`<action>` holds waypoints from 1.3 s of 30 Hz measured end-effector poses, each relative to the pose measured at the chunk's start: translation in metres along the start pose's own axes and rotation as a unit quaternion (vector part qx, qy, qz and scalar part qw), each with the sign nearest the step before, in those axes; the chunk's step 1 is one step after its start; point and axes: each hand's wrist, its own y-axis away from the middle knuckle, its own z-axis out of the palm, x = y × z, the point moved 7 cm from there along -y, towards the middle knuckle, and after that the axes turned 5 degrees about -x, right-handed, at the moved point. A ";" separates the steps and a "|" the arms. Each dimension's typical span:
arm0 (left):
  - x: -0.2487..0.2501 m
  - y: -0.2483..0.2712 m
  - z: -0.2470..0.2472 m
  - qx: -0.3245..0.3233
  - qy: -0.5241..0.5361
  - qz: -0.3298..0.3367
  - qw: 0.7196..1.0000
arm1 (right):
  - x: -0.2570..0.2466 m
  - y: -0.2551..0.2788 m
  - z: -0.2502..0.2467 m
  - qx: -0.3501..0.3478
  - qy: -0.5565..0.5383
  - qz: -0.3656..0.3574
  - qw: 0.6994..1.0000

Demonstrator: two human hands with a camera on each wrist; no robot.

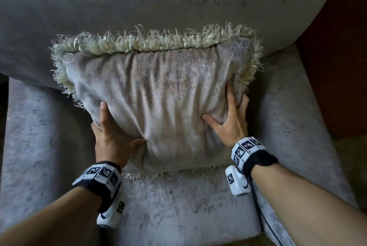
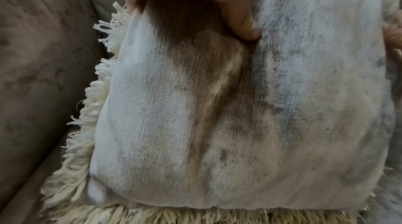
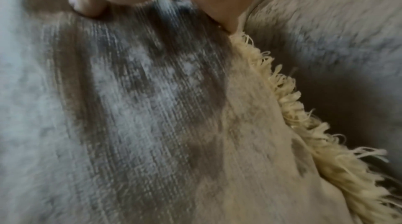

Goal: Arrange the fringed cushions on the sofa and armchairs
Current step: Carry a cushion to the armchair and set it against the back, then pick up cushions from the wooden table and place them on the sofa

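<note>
A grey velvety fringed cushion (image 1: 158, 90) with cream fringe stands on the armchair seat (image 1: 178, 206) and leans on the backrest (image 1: 139, 7). My left hand (image 1: 117, 132) grips its lower left side, thumb dug into the front, other fingers behind the edge. On the lower right side my right hand (image 1: 228, 114) grips it too, thumb pressed into the front and fingers spread along the fringed edge. The left wrist view shows the cushion (image 2: 217, 124) face and my left hand's thumb (image 2: 241, 21) denting it. The right wrist view shows the cushion (image 3: 152, 107) and its right fringe (image 3: 304, 116).
The armchair is upholstered in mottled grey velvet, and its seat front lies below my wrists. A reddish-brown surface (image 1: 337, 67) shows beyond the chair's right side. A dark cable (image 1: 264, 222) runs from my right wrist down over the seat edge.
</note>
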 end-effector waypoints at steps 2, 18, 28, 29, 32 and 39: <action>0.000 0.004 0.000 -0.012 -0.030 -0.004 0.999 | 0.002 0.004 -0.003 -0.015 0.008 0.006 1.000; 0.207 0.156 0.001 -0.222 -0.197 0.348 0.890 | -0.071 0.208 -0.200 0.015 0.108 0.197 0.974; 0.330 0.472 0.026 -0.390 -0.214 0.611 0.655 | -0.126 0.540 -0.358 0.201 0.097 0.356 0.908; 0.336 0.509 0.032 -0.401 -0.216 0.635 0.624 | -0.126 0.575 -0.368 0.215 0.093 0.377 0.896; 0.342 0.616 0.055 -0.426 -0.248 0.691 0.528 | -0.117 0.676 -0.388 0.259 0.060 0.440 0.858; 0.315 0.836 0.114 -0.491 -0.302 0.758 0.305 | -0.072 0.886 -0.396 0.273 0.008 0.567 0.777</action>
